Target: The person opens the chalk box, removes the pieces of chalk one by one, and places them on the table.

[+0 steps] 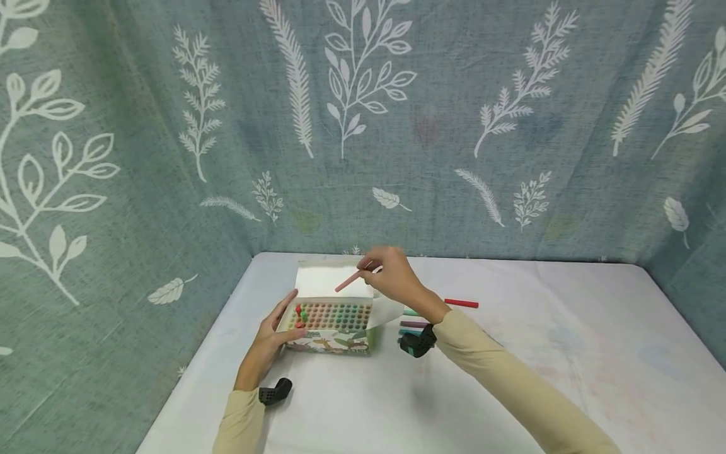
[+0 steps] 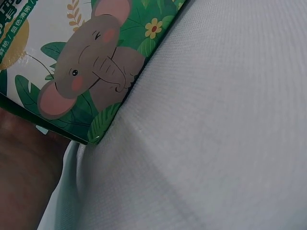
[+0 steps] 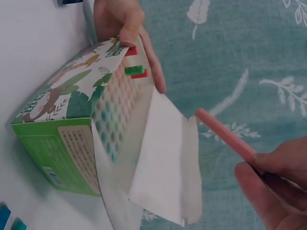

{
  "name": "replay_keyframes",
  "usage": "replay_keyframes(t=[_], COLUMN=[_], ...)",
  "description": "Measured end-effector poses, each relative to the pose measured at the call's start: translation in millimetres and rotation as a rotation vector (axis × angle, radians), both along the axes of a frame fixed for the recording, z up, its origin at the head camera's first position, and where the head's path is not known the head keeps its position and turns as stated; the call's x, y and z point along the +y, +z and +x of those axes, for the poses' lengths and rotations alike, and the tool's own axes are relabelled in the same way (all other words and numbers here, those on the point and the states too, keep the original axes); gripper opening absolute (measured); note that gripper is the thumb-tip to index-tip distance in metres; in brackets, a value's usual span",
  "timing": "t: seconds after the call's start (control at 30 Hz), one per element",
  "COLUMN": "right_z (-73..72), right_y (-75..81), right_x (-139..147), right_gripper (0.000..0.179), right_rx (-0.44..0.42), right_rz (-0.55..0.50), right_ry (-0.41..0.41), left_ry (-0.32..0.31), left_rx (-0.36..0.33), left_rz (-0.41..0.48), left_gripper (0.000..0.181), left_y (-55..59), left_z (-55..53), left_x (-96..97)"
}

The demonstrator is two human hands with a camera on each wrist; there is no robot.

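Note:
A printed cardboard box [image 1: 329,344] with animal pictures stands on the table, its lid raised at the back. Inside is a tray of round holes [image 1: 334,315], where a few red and green pens [image 3: 134,70] stick up at the left end. My left hand [image 1: 264,347] holds the box by its left end, thumb on the front edge. Above the lid, my right hand [image 1: 392,272] pinches a pink marker pen [image 3: 225,134] by one end between thumb and fingers. The pen's free end slants down to the left, over the white inner lid [image 1: 317,282].
Several coloured pens [image 1: 414,325] lie right of the box, partly hidden by the right wrist and its black camera [image 1: 418,342]. A red pen [image 1: 461,303] lies farther right. A side flap [image 1: 387,311] juts from the box. A leaf-patterned curtain [image 1: 431,189] hangs behind the white table.

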State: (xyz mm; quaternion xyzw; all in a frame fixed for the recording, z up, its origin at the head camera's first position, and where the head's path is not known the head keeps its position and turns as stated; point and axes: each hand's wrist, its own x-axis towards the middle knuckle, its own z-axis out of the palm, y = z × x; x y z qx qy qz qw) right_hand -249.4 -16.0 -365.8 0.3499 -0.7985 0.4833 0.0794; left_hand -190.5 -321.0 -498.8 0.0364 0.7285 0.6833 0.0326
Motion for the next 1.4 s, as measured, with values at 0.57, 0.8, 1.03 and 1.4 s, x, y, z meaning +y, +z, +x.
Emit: replay_keyframes(t=[0.57,0.8,1.03,1.4], right_z=[8.0,11.7,13.5,17.6], right_y=[-5.0,-6.3,-8.5,-20.0], right_x=[46,62,80,112], right_gripper=[0.010,0.010,0.012,0.019], right_rx=[-0.122,-0.157,-0.188,-0.258], right_rz=[-0.077,-0.112,-0.134,-0.175], right_ry=[-0.095,-0.109,-0.150,-0.189], left_ry=[0.006,0.003,0.003,-0.004], left_rx=[-0.005,-0.002,0.011,0.020], left_rz=[-0.002,-0.012,-0.003,-0.031], left_gripper=[0.085,0.087,0.087,0.084], left_y=[-0.9,-1.1,1.0,-2.0], left_z=[3.8,1.6,0.1,0.9], left_x=[3.1,3.6,5.5,5.7])
